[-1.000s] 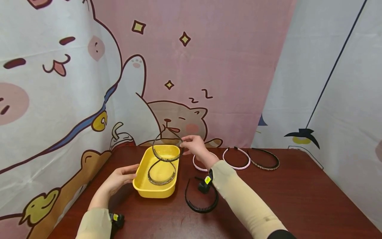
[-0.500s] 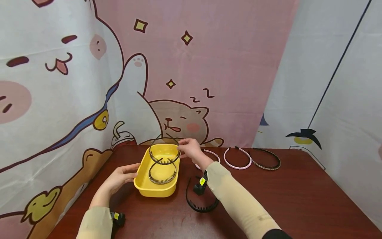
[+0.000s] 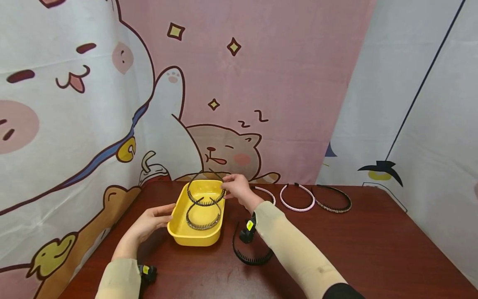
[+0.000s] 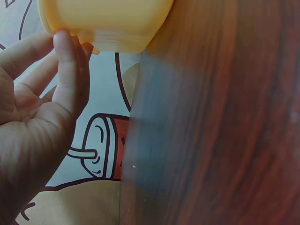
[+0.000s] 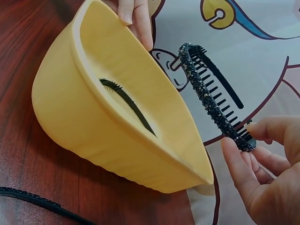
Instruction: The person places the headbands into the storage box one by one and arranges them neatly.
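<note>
My right hand [image 3: 239, 189] pinches one end of a black glittery headband [image 5: 205, 96] with comb teeth between thumb and fingers. In the head view that headband hangs over the far part of a yellow plastic basin [image 3: 194, 241], its curve toward me. Another toothed headband [image 3: 201, 227], with a speckled band, lies inside the basin; the right wrist view shows only a dark part of it. At the basin's left rim, my left hand [image 3: 149, 222] grips the edge, thumb against the wall in the left wrist view.
A black toothed headband [image 3: 252, 261] lies right of the basin, under my right forearm. Farther back are a pink headband [image 3: 267, 192] partly hidden by my hand, another pink one [image 3: 298, 210] and a speckled one [image 3: 337, 211]. A printed cloth [image 3: 291, 83] hangs behind the brown table [image 3: 354, 257].
My right hand has brought the black glittery headband slightly down and left over the basin, then nearly stopped. The left hand keeps its place at the rim.
</note>
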The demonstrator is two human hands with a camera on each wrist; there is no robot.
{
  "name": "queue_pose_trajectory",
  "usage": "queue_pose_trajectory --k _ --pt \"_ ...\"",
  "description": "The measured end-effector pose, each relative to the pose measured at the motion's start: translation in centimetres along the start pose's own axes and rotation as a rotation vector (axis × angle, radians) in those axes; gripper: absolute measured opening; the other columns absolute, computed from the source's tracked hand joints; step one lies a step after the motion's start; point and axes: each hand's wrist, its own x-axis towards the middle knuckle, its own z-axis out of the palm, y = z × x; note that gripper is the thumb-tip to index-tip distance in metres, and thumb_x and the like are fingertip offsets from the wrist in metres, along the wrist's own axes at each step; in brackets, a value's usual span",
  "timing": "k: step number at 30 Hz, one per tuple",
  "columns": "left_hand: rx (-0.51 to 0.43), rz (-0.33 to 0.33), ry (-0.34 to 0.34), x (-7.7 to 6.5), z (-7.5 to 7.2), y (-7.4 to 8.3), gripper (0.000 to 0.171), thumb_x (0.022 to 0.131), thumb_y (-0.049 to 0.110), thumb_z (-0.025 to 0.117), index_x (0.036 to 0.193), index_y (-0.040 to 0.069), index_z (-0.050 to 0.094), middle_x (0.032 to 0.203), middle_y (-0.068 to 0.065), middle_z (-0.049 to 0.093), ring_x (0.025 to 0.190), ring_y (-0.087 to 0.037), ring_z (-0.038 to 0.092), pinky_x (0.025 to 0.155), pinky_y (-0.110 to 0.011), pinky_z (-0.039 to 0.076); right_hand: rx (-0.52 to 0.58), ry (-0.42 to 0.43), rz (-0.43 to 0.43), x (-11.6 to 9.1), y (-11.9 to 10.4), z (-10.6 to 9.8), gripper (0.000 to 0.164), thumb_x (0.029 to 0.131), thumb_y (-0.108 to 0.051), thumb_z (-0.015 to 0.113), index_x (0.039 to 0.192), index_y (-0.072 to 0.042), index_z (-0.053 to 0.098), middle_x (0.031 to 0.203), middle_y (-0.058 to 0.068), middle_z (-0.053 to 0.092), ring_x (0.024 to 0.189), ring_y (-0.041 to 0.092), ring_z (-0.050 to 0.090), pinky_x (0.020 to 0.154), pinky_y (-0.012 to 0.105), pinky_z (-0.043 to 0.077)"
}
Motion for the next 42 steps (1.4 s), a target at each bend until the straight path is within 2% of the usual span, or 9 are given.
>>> queue_pose_trajectory --k 3,10,16,23,26,33,42 --pt "-0.001 -0.002 0.006 0.0 0.0 0.0 0.055 0.094 0.004 0.060 0.143 -0.009 0.039 0.142 -0.030 0.042 0.110 -0.031 0.061 0.085 -0.032 0.053 -0.008 -0.002 0.006 0.0 0.1 0.1 0.034 0.084 -0.003 0.070 0.116 0.005 0.062 0.098 0.014 0.058 0.074 0.021 0.058 0.068 0.041 0.058" --pt "-0.003 -0.021 0.022 0.0 0.0 0.0 0.056 0.094 0.006 0.062 0.143 -0.007 0.040 0.142 -0.028 0.043 0.110 -0.030 0.061 0.085 -0.033 0.053 -0.015 -0.012 0.014 0.0 0.4 0.6 0.033 0.083 -0.001 0.069 0.115 0.005 0.063 0.090 0.013 0.056 0.069 0.019 0.056 0.076 0.049 0.055" --pt "-0.003 -0.020 0.015 -0.1 0.0 0.0 0.056 0.094 0.006 0.062 0.143 -0.007 0.040 0.142 -0.028 0.043 0.112 -0.033 0.060 0.086 -0.033 0.053 -0.019 -0.019 0.031 0.2 1.1 1.4 0.034 0.082 0.002 0.068 0.115 0.008 0.062 0.082 0.010 0.052 0.066 0.017 0.052 0.073 0.048 0.056" --pt "0.000 -0.016 0.011 -0.2 0.1 0.2 0.055 0.095 0.004 0.060 0.143 -0.008 0.039 0.142 -0.030 0.042 0.113 -0.036 0.058 0.086 -0.034 0.053 -0.052 -0.027 0.055 0.3 1.5 2.0 0.033 0.081 0.001 0.070 0.113 0.006 0.063 0.093 0.015 0.054 0.077 0.022 0.055 0.073 0.047 0.056" --pt "-0.001 -0.013 0.013 -0.2 0.1 0.2 0.054 0.095 0.003 0.059 0.143 -0.008 0.039 0.142 -0.031 0.041 0.114 -0.039 0.057 0.086 -0.034 0.053 -0.067 -0.034 0.060 0.2 1.4 2.1 0.032 0.082 0.000 0.071 0.112 0.006 0.063 0.095 0.015 0.055 0.080 0.023 0.056 0.070 0.044 0.057" --pt "0.001 -0.017 0.016 -0.2 0.1 0.1 0.054 0.094 0.004 0.060 0.143 -0.008 0.039 0.142 -0.029 0.042 0.113 -0.036 0.059 0.086 -0.034 0.053 -0.107 -0.037 0.052 -0.2 1.3 2.6 0.036 0.081 -0.002 0.071 0.114 0.008 0.062 0.097 0.015 0.058 0.086 0.026 0.061 0.061 0.035 0.058" --pt "0.013 -0.018 0.010 -0.2 0.0 0.3 0.058 0.094 0.009 0.063 0.144 -0.006 0.039 0.142 -0.028 0.043 0.111 -0.029 0.061 0.087 -0.033 0.053 -0.098 -0.029 0.060 -0.7 1.1 3.1 0.031 0.081 0.001 0.071 0.109 0.008 0.061 0.093 0.015 0.056 0.085 0.026 0.059 0.070 0.043 0.057"
